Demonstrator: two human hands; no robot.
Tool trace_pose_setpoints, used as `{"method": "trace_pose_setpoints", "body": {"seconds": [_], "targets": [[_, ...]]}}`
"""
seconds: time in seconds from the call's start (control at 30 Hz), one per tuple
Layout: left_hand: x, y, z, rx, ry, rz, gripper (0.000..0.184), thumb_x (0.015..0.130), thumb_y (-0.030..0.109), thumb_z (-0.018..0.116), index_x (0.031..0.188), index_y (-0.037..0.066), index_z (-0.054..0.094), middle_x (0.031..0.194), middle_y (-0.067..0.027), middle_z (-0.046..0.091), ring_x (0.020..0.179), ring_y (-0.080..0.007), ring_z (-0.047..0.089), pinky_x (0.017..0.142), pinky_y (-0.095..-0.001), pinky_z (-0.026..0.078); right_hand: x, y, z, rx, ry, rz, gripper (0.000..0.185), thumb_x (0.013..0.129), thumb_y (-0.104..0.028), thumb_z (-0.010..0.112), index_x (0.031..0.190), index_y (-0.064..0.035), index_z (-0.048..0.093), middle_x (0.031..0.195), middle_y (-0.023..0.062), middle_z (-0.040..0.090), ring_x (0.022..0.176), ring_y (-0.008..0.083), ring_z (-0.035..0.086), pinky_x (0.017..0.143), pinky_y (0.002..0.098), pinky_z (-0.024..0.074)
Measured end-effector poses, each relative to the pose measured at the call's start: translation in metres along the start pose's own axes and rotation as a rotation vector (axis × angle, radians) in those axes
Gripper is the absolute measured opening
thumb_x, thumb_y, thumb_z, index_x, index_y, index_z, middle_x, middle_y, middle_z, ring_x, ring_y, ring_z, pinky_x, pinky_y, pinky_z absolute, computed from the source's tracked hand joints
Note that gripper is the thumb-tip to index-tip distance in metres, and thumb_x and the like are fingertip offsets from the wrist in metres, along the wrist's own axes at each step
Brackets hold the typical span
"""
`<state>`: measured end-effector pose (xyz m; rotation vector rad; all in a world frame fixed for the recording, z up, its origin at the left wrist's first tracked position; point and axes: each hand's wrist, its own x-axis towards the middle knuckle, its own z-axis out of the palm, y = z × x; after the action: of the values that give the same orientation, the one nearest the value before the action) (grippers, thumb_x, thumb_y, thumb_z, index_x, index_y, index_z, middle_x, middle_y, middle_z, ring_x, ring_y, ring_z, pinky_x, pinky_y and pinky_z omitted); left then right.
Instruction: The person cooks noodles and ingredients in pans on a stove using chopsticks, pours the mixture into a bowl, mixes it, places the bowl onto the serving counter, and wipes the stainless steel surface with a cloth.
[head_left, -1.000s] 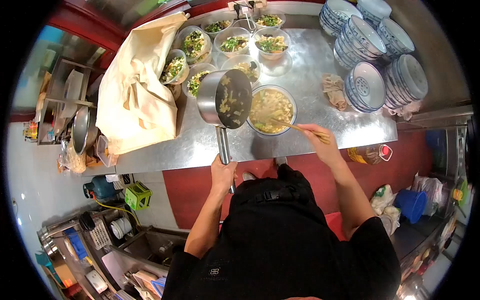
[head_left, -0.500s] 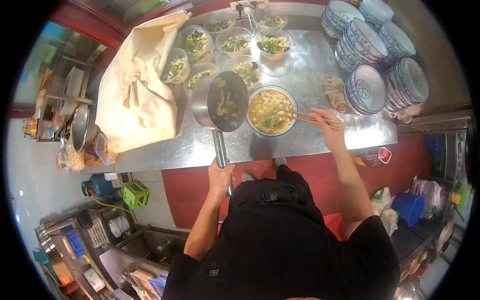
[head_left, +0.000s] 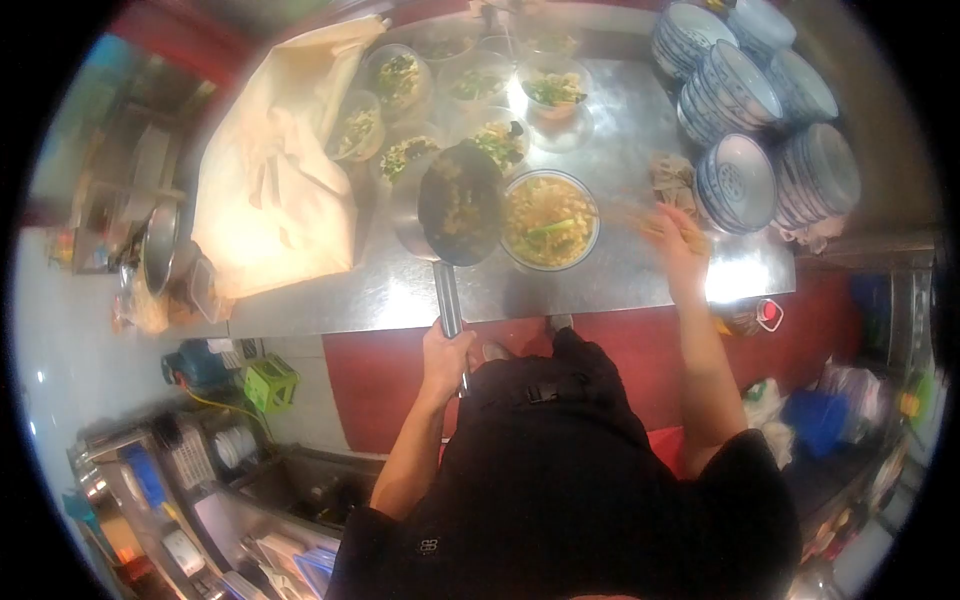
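Observation:
My left hand [head_left: 447, 358] is closed round the metal handle of a saucepan [head_left: 462, 205], which is tilted and has bits of food clinging inside. Right beside the pan stands a blue-rimmed bowl [head_left: 550, 220] filled with yellowish soup, pale pieces and a green leaf. My right hand [head_left: 679, 240] is closed on chopsticks [head_left: 630, 215], blurred by motion, to the right of the bowl. Behind the pan, several clear plastic tubs [head_left: 556, 92] hold food topped with greens.
Stacks of blue-and-white bowls [head_left: 735, 180] fill the right end of the steel table [head_left: 630, 285], with a crumpled cloth [head_left: 672, 178] beside them. A large cream cloth bag [head_left: 275, 200] covers the left side. An oil bottle [head_left: 745, 317] stands below.
My right hand has drawn the chopsticks out of the bowl and moved to the right. The saucepan has shifted slightly, staying in my left hand.

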<state>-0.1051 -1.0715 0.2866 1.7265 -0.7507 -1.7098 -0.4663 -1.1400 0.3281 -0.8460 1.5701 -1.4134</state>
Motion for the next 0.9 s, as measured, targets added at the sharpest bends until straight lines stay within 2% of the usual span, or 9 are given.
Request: {"method": "trace_pose_setpoints", "body": {"seconds": [0.1, 0.3, 0.4, 0.53, 0.7, 0.77, 0.8, 0.87, 0.9], "targets": [[-0.001, 0.004, -0.001, -0.062, -0.042, -0.034, 0.018, 0.081, 0.005, 0.06, 0.095, 0.003, 0.05, 0.061, -0.0031, 0.052, 0.043, -0.0117, 0.05, 0.038, -0.0266, 0.042, -0.019, -0.007, -0.006, -0.032, -0.017, 0.058, 0.025, 0.096, -0.012, 0.055, 0.116, -0.0004, 0.062, 0.104, 0.01, 0.065, 0.091, 0.0165, 0.065, 0.077, 0.0283, 0.0558], [0.001, 0.01, 0.0, -0.176, -0.131, -0.063, 0.02, 0.081, 0.005, 0.061, 0.097, 0.002, 0.05, 0.06, -0.0038, 0.051, 0.042, -0.0129, 0.05, 0.037, -0.0267, 0.043, -0.031, 0.003, -0.017, -0.094, -0.233, 0.195, 0.025, 0.096, -0.015, 0.056, 0.114, 0.0001, 0.063, 0.104, 0.011, 0.065, 0.092, 0.0175, 0.065, 0.078, 0.0294, 0.0557], [0.003, 0.004, -0.002, -0.221, -0.176, -0.108, 0.02, 0.082, 0.006, 0.061, 0.098, 0.002, 0.05, 0.059, -0.0043, 0.05, 0.042, -0.0132, 0.049, 0.036, -0.0267, 0.042, -0.026, -0.012, -0.037, 0.035, -0.123, 0.119, 0.024, 0.096, -0.015, 0.055, 0.113, 0.0008, 0.062, 0.106, 0.0147, 0.065, 0.095, 0.0219, 0.066, 0.082, 0.033, 0.0555], [0.003, -0.003, 0.0, -0.246, -0.262, -0.112, 0.019, 0.082, 0.006, 0.059, 0.098, 0.002, 0.05, 0.058, -0.0045, 0.049, 0.041, -0.0127, 0.048, 0.035, -0.0262, 0.042, -0.029, -0.035, -0.002, 0.158, -0.068, 0.09, 0.025, 0.097, -0.016, 0.052, 0.113, 0.0013, 0.061, 0.107, 0.0165, 0.066, 0.097, 0.0253, 0.066, 0.084, 0.0357, 0.0552], [-0.006, 0.006, 0.011, -0.218, -0.303, -0.153, 0.019, 0.082, 0.007, 0.059, 0.098, 0.003, 0.05, 0.059, -0.0035, 0.048, 0.042, -0.0118, 0.048, 0.036, -0.0256, 0.043, -0.054, -0.038, 0.081, 0.09, -0.283, -0.068, 0.029, 0.099, -0.019, 0.051, 0.116, 0.002, 0.06, 0.108, 0.017, 0.066, 0.101, 0.0239, 0.064, 0.088, 0.0345, 0.0529], [-0.01, 0.009, 0.012, -0.222, -0.328, -0.175, 0.019, 0.082, 0.007, 0.059, 0.098, 0.003, 0.05, 0.06, -0.0031, 0.048, 0.043, -0.0115, 0.048, 0.037, -0.0255, 0.043, -0.064, -0.035, 0.091, -0.247, -0.346, -0.267, 0.027, 0.099, -0.015, 0.052, 0.118, 0.0019, 0.059, 0.108, 0.0156, 0.066, 0.102, 0.0215, 0.064, 0.089, 0.0316, 0.052], [-0.015, 0.013, 0.013, -0.24, -0.347, -0.194, 0.02, 0.082, 0.008, 0.06, 0.099, 0.003, 0.05, 0.06, -0.0029, 0.048, 0.043, -0.0115, 0.048, 0.038, -0.0256, 0.043, -0.062, -0.03, 0.086, -0.243, -0.345, -0.267, 0.027, 0.099, -0.015, 0.052, 0.118, 0.0019, 0.059, 0.108, 0.0156, 0.066, 0.102, 0.0215, 0.064, 0.089, 0.0316, 0.052], [-0.016, 0.014, 0.01, -0.263, -0.391, -0.205, 0.021, 0.081, 0.008, 0.06, 0.099, 0.004, 0.049, 0.061, -0.0027, 0.047, 0.043, -0.0116, 0.047, 0.039, -0.0261, 0.042, -0.048, -0.02, 0.071, 0.089, -0.124, -0.167, 0.026, 0.098, -0.01, 0.051, 0.119, 0.0023, 0.059, 0.107, 0.0143, 0.066, 0.1, 0.0198, 0.064, 0.088, 0.0299, 0.0521], [-0.018, 0.013, 0.01, -0.264, -0.386, -0.203, 0.021, 0.081, 0.008, 0.06, 0.099, 0.004, 0.049, 0.061, -0.0027, 0.047, 0.043, -0.0116, 0.047, 0.039, -0.0261, 0.042, -0.045, -0.022, 0.069, 0.092, -0.128, -0.167, 0.026, 0.098, -0.01, 0.051, 0.119, 0.0023, 0.059, 0.107, 0.0143, 0.066, 0.1, 0.0198, 0.064, 0.088, 0.0299, 0.0521]]}}
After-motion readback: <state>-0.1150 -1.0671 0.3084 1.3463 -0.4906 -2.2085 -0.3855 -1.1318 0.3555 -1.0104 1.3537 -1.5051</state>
